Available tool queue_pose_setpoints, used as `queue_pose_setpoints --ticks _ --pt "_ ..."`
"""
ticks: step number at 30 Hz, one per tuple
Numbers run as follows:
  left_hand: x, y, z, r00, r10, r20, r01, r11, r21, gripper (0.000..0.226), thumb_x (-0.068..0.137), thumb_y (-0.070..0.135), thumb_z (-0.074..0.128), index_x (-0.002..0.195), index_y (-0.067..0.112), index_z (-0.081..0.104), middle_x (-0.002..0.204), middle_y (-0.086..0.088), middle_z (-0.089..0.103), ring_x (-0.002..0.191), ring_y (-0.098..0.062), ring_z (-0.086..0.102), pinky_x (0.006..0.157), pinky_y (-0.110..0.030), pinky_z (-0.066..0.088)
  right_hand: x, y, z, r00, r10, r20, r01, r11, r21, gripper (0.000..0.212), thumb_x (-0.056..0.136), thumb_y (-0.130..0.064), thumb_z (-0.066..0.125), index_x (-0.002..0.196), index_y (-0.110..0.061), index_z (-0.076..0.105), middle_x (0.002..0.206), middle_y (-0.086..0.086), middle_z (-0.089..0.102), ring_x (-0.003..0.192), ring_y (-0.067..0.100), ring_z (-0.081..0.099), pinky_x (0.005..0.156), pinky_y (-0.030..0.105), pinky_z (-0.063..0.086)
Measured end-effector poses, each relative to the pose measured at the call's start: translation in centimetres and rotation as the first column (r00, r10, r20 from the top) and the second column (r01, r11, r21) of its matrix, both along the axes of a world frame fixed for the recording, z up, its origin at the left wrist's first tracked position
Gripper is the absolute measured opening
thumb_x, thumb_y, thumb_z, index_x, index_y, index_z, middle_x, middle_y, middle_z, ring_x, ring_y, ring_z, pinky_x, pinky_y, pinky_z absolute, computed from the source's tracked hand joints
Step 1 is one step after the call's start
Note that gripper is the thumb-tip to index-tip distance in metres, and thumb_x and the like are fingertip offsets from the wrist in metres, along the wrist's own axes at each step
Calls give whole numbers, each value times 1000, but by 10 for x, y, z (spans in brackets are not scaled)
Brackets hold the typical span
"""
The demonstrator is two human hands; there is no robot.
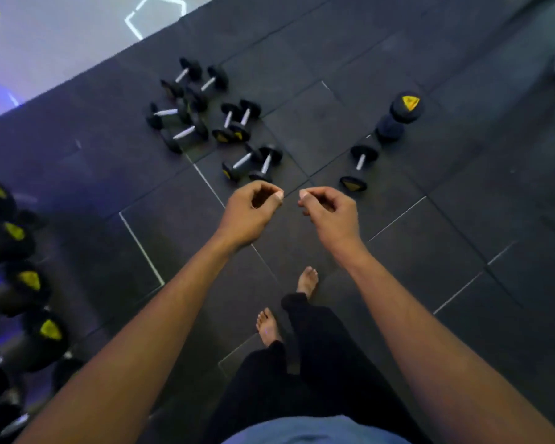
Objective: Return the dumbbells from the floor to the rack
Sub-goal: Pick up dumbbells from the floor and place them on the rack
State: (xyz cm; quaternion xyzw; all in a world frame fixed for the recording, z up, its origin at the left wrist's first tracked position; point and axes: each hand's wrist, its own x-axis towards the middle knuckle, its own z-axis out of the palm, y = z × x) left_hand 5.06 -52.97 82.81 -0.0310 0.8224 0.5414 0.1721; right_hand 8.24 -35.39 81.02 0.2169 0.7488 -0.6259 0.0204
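Black rubber floor tiles (350, 59) are seen from above. Both arms are held out over them: left hand (250, 213) and right hand (329, 213), fingers loosely curled, nothing grasped, thumbs nearly meeting. Dumbbells (205, 120) are scattered on the floor beyond the hands, far left of centre; one lone dumbbell (359, 168) lies to the right, a larger dumbbell (398, 116) just beyond it. Racked dumbbells (20, 283) are noted at the near left edge. Bare feet (268, 326) are planted below.
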Motion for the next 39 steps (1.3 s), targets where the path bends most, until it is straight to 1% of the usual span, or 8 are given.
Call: queue_pose_setpoints --ticks 8,17,20,24,29,32,36,39 --pt "-183 38 -49 999 -23 38 25 999 -44 11 94 36 65 99 29 72 91 9 75 87 -8 70 85 -33 58 -186 36 -44 998 -22 56 24 999 -39 11 88 -33 74 94 -25 81 90 -5 80 92 14 75 92 45 62" --pt "-363 30 -176 980 80 184 -72 996 -53 9 95 27 67 100 22 74 88 2 77 84 -12 71 82 -31 58 -375 28 -161 977 -20 211 21 1000 -2 10 87 -30 75 87 -23 82 82 -9 80 79 3 72 76 23 55" --pt "-416 13 -238 974 95 207 -86 995 -55 9 96 22 67 100 18 74 89 -2 77 77 -5 68 75 -23 55 -425 10 -225 968 4 252 -5 1000 4 12 89 -34 75 87 -24 82 82 -9 80 78 3 72 75 23 55" --pt "-479 -21 -341 961 75 267 -57 996 -74 12 95 22 67 101 15 74 89 -4 77 78 -9 69 77 -31 56 -475 -16 -324 953 -41 301 32 999 34 16 92 -32 75 87 -20 82 81 -8 79 70 -5 66 67 12 47" --pt "-535 -52 -491 947 40 320 -4 994 -111 15 97 18 65 103 8 73 91 -13 76 73 -14 64 68 -22 52 -511 -55 -480 922 -105 373 90 994 59 14 90 -30 75 79 -22 80 78 -8 79 68 -2 66 68 19 52" --pt "-551 -59 -588 937 3 348 45 991 -129 7 96 20 66 92 20 72 84 -5 74 70 -12 63 63 -21 50 -521 -72 -574 896 -148 419 130 989 72 16 92 -27 75 83 -15 80 78 -3 78 66 1 64 67 20 51" --pt "-557 -65 -698 954 -11 301 96 958 -270 3 90 32 69 90 29 69 95 0 71 81 -12 63 81 -28 53 -532 -83 -678 845 -197 497 141 979 150 19 88 -34 77 91 -15 79 84 -5 79 79 10 72 80 29 59" --pt "-553 -71 -754 959 -42 280 196 812 -550 37 87 48 64 119 29 60 128 -5 56 119 -25 56 102 -39 47 -535 -87 -739 789 -207 578 66 965 255 45 83 -48 79 115 -18 67 110 1 72 103 19 70 97 36 55"
